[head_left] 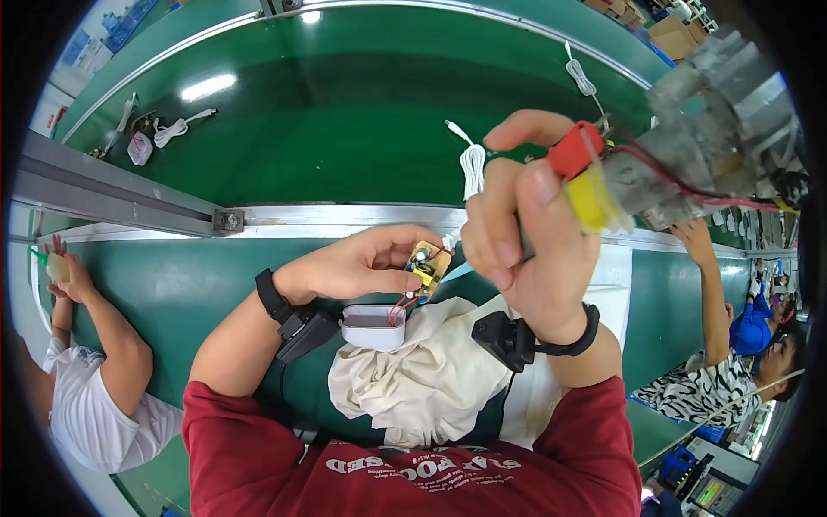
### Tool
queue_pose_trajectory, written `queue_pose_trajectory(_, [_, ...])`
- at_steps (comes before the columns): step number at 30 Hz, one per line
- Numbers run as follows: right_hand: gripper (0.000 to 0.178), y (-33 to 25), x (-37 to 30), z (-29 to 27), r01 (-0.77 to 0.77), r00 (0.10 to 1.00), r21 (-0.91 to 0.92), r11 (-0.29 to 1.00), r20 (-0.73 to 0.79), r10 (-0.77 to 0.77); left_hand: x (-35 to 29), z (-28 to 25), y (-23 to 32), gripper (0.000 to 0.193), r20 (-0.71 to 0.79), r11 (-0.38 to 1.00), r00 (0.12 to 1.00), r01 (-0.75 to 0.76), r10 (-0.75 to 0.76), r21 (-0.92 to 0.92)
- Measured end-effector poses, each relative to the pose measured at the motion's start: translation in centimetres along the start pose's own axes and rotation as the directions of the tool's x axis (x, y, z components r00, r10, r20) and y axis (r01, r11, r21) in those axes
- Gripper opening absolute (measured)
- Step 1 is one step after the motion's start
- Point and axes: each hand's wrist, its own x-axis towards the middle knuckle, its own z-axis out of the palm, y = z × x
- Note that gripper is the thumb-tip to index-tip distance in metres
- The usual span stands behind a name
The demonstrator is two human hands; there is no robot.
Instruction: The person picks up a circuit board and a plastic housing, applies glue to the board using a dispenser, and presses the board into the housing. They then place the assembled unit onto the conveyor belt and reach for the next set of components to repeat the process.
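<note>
My left hand point(370, 263) is closed on a small circuit board point(426, 274) with a yellow component and thin red wires. The wires hang toward a white plastic housing point(372, 329), which stands open at the top on a cream cloth point(422, 370). My right hand point(538, 224) is raised to the right of the board, its fingers curled round something mostly hidden. A pale blue strip point(458, 272) shows between that hand and the board. Against the right hand's thumb side is a blurred grey metal device point(698, 138) with a red block point(575, 151), yellow band and wires.
White coiled cables point(473, 168) lie on the green surface beyond the metal rail point(345, 220). More cables and a white housing point(139, 148) lie far left. A grey post point(121, 185) crosses on the left. People work at both sides; one holds a small bottle point(57, 267).
</note>
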Motion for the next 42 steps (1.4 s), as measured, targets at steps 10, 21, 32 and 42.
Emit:
queue_pose_trajectory(10, [0.026, 0.2, -0.8, -0.4, -0.055, 0.998, 0.035, 0.998, 0.031, 0.054, 1.3, -1.2, 4.1, 0.05, -0.221, 0.951, 0.949, -0.164, 0.224, 0.262])
queue_pose_trajectory(21, [0.025, 0.2, -0.6, 0.6, -0.062, 0.996, 0.029, 0.998, 0.062, 0.06, 6.6, -7.7, 6.0, 0.046, -0.46, 0.491, 0.718, 0.188, 0.523, 0.851])
queue_pose_trajectory(32, [0.024, 1.3, -0.2, 2.6, -0.017, 0.999, -0.042, 0.999, 0.049, 0.019, -1.8, -0.9, 0.6, 0.032, -0.555, 0.736, 0.56, -0.154, 0.615, 0.66])
queue_pose_trajectory(42, [0.028, 0.9, 0.0, 3.1, -0.022, 0.999, -0.015, 1.0, 0.048, 0.023, -2.7, -1.0, 1.0, 0.03, -0.638, 0.814, 0.539, -0.173, 0.549, 0.554])
